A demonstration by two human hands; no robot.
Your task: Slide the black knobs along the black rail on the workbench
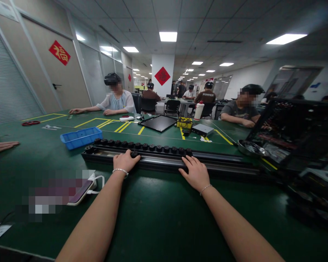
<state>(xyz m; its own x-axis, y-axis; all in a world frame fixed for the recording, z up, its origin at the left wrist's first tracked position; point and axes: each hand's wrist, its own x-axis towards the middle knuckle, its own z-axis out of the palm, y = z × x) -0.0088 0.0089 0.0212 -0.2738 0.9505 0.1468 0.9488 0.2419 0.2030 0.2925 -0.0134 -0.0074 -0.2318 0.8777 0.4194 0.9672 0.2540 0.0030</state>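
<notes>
A long black track (160, 160) with a shiny groove lies across the green table. Several small black rounded pieces (152, 147) stand in a row along its far side, and one more sits at its left end. My left hand (124, 161) pinches a similar small black rounded piece (135, 154) between thumb and fingers, over the groove. Whether that piece touches the groove I cannot tell. Farther right, my right hand (196, 173) rests on the track's near edge with fingers spread, holding nothing.
A blue plastic bin (81, 138) stands behind the track's left end. A phone (80, 192) with a white cable lies near left. At right are a metal bowl (251, 148) and an open black computer case (295, 127). Other people sit around the table; one's hand (2, 147) reaches in from the left.
</notes>
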